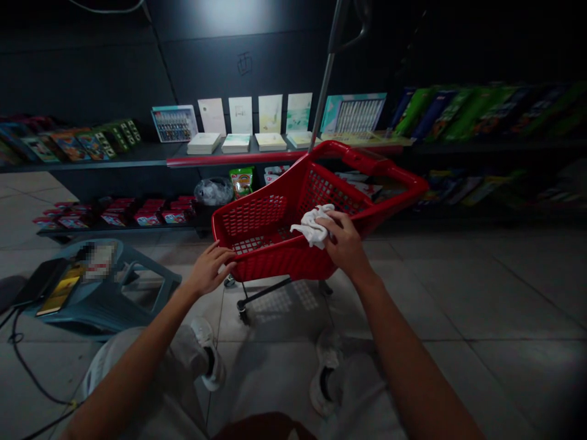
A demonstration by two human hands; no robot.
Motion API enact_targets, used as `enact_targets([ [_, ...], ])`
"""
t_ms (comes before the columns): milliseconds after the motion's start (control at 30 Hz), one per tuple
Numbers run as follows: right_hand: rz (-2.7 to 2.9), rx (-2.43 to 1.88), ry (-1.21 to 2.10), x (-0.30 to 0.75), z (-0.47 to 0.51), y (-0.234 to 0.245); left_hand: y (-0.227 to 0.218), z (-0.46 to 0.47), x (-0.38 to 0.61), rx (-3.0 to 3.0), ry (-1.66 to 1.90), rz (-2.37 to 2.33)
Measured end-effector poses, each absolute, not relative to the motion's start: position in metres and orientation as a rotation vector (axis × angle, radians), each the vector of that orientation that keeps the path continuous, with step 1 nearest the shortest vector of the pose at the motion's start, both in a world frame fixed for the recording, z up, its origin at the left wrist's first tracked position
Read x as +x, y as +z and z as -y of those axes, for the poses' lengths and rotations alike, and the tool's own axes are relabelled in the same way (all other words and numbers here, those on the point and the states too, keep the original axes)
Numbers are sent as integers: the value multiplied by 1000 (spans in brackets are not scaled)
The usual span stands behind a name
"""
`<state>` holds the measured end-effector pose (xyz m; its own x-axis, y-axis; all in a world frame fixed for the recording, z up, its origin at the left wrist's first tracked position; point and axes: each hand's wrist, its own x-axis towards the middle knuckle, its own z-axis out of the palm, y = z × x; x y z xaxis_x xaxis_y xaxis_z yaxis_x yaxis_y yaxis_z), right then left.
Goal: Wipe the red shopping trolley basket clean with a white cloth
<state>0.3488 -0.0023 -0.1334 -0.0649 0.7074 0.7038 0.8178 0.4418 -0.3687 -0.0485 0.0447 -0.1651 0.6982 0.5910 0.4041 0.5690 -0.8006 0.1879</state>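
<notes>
A small red shopping cart [275,260] stands in front of me, its handle [415,182] pointing to the right. My right hand [345,243] is closed on a crumpled white cloth [313,226] at the cart's near rim. Part of the cloth hangs loose to the left of my fingers. At the cart's left front corner, my left hand [211,267] rests with its fingers stretched out, touching the rim and holding nothing. The basket has a lattice wall, and its bottom is partly hidden by the near side.
A blue-grey plastic stool [110,305] with a dark device and cables is at my left. Behind the cart, a shelf [151,154] bears books, boxes and green packets. Lower down sit several red boxes [149,211]. A metal pole [322,101] rises behind the cart.
</notes>
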Motion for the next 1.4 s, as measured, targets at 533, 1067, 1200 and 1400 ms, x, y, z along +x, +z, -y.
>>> enact_targets([
  [533, 1261, -1670, -688, 406, 11, -123, -176, -56, -23, 2902, 727, -1185],
  [1067, 2195, -2052, -88, 244, -18, -109, -184, -38, 2, 2822, 737, -1357],
  [1200, 2281, -2127, 167, 220, -34, -105, -193, -37, 6, 2768, 855, -1361],
  [1400, 2486, -2014, 511, 186, -61, -107, -205, -36, 11, 2756, 915, -1402],
])
